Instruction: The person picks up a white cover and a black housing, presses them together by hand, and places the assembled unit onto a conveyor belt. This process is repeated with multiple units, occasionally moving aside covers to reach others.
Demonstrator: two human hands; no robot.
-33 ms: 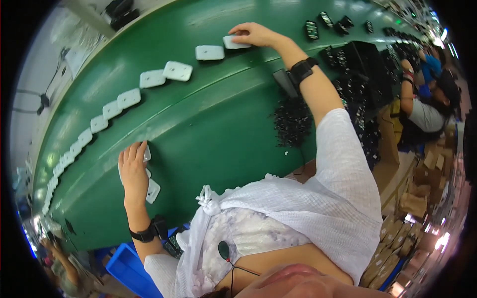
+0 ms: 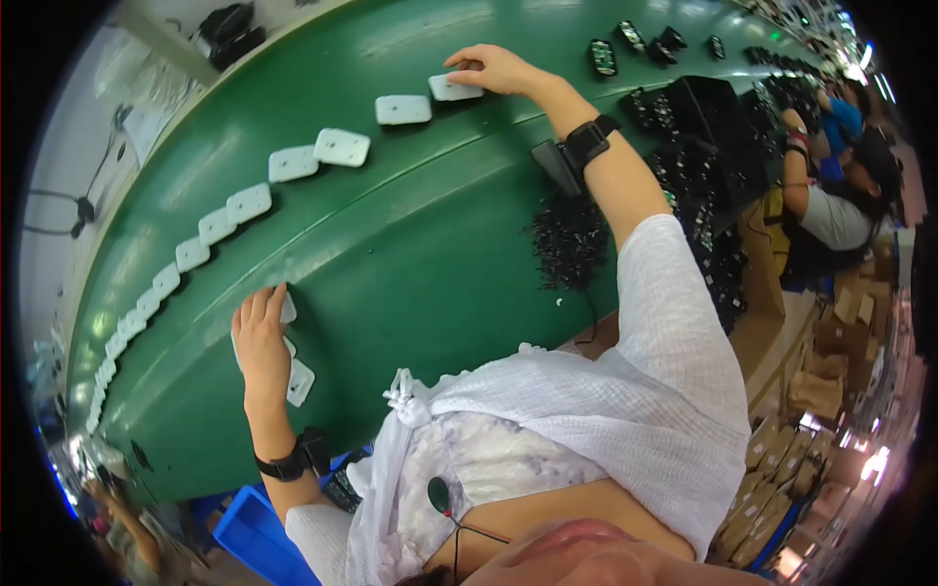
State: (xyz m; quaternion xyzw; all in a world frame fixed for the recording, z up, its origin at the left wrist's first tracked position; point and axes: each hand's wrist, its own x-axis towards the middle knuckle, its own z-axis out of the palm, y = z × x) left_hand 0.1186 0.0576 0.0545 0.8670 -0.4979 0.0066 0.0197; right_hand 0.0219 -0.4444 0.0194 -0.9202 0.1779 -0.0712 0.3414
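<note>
At the far side of the green work surface, my right hand (image 2: 491, 70) has its thumb and fingers closed on the right edge of a white plastic cover (image 2: 451, 90). Just left of it lies another white cover (image 2: 403, 109). My left hand (image 2: 260, 344) rests palm down, fingers stretched out, over several white covers nearer to me. One cover (image 2: 288, 310) shows beside its fingertips and another (image 2: 300, 383) beside its wrist; the hand hides the rest.
A curving row of white covers (image 2: 248, 203) runs along the green table (image 2: 391, 264) to the far left. Black parts (image 2: 570, 239) are heaped at right, by a black box (image 2: 718, 137). Dark cases with circuit boards (image 2: 603, 59) lie far right. A blue bin (image 2: 256, 537) stands below; a co-worker (image 2: 840, 210) sits right.
The whole view has shifted slightly, with the far items a little further left in the picture. Both hands keep their places on the white covers.
</note>
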